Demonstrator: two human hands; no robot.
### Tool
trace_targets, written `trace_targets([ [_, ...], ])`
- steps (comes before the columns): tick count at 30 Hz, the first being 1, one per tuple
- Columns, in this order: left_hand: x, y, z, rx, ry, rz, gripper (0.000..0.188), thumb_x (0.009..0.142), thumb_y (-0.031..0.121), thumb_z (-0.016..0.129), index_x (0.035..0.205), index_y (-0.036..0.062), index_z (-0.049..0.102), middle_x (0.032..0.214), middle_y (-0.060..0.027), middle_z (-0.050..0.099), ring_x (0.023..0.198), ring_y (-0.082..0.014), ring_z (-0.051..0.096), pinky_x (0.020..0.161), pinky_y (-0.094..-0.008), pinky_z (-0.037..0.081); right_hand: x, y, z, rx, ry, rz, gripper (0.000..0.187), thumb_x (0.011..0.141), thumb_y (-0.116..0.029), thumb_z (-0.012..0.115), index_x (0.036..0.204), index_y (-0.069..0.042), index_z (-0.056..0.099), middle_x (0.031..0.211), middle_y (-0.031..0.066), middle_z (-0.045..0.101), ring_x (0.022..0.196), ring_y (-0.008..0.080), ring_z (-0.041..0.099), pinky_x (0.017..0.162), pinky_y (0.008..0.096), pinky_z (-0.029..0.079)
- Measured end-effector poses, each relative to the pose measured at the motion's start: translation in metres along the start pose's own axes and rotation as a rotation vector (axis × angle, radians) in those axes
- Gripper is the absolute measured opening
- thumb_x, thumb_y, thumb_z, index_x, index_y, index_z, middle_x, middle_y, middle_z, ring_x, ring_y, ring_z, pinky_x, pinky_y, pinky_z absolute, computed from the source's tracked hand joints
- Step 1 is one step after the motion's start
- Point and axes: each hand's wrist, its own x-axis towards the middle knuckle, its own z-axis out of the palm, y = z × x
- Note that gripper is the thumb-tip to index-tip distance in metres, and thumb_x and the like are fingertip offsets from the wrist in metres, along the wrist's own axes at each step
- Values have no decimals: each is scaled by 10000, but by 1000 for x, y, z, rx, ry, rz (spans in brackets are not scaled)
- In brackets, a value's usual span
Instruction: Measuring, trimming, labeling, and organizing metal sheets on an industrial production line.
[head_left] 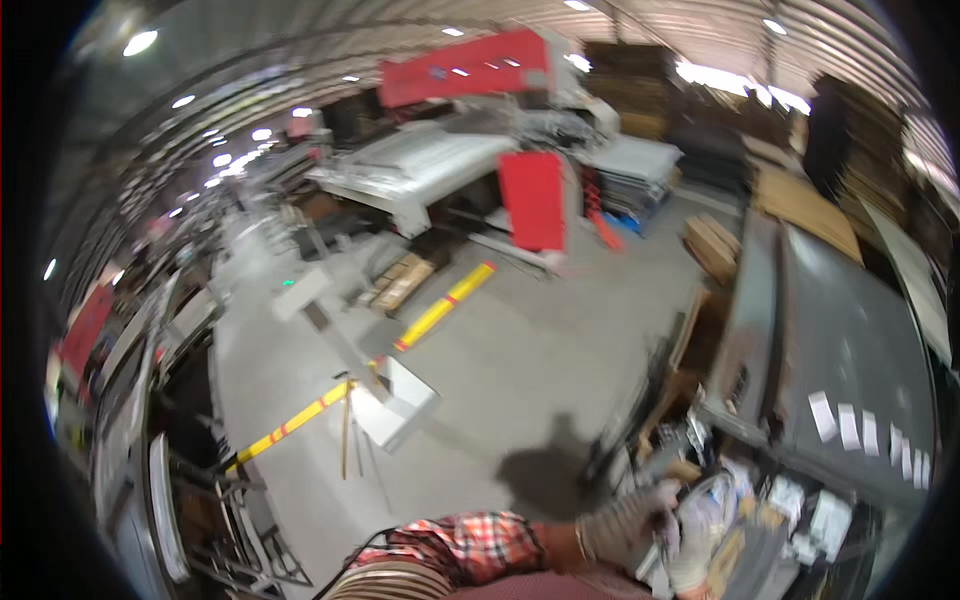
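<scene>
Both my hands wear pale gloves and are close together at the lower right, over a cluttered worktop. My left hand point(622, 524) reaches across from a red-and-white plaid sleeve point(480, 542). Beside it on the right is my right hand point(703, 532), its wrist near the lower edge. Motion smears the fingers of both, so I cannot make out whether they grip anything. Small packets and white pieces point(828, 522) lie on the worktop just right of my hands.
A dark sheet-topped table point(850, 340) with several white paper slips stands on the right. Yellow-and-red striped bars point(445, 308) lie along the grey floor. Ahead are a white pedestal stand point(395, 402), a red panel point(532, 200) and a large red-and-white machine point(465, 70). Metal frames point(240, 525) stand at left.
</scene>
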Motion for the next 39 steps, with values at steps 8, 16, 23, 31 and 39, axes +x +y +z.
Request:
trace_targets([
  [8, 4, 32, 35, 1373, -52, 384, 148, 828, 156, 519, 873, 37, 595, 711, -6, 544, 666, -79, 506, 645, -224, 425, 0, 29, 13, -59, 27, 80, 242, 718, -233, 612, 924, -114, 571, 953, 46, 554, 1017, 241, 493, 994, 589, 228],
  [16, 26, 16, 62, 271, 39, -172, 175, 799, 234, 545, 796, 61, 569, 702, -32, 566, 652, -132, 528, 626, -247, 423, -25, 40, -1, -14, 136, 219, 265, 723, -244, 623, 928, -80, 587, 911, 64, 578, 985, 257, 522, 1020, 557, 216],
  [23, 43, -9, 46, 1136, -244, 253, 156, 845, 177, 474, 783, 45, 527, 672, -10, 505, 629, -128, 490, 656, -268, 421, -40, 49, -20, -79, 129, 276, 251, 726, -250, 616, 912, -82, 594, 926, 62, 576, 988, 261, 522, 1028, 556, 212],
  [31, 62, -3, 76, 1725, -496, 767, 121, 838, 40, 474, 909, 5, 565, 763, -76, 593, 682, -168, 589, 645, -269, 476, -44, 54, -24, -8, 148, 375, 238, 780, -255, 604, 899, -50, 585, 884, 92, 571, 931, 310, 533, 1029, 513, 226],
  [39, 71, 0, 79, 1597, -289, 699, 230, 778, 21, 580, 1007, 34, 594, 904, -121, 644, 805, -243, 632, 720, -296, 504, -46, 55, -29, 56, 130, 456, 293, 778, -280, 620, 860, -1, 582, 818, 131, 564, 845, 339, 540, 1014, 486, 266],
])
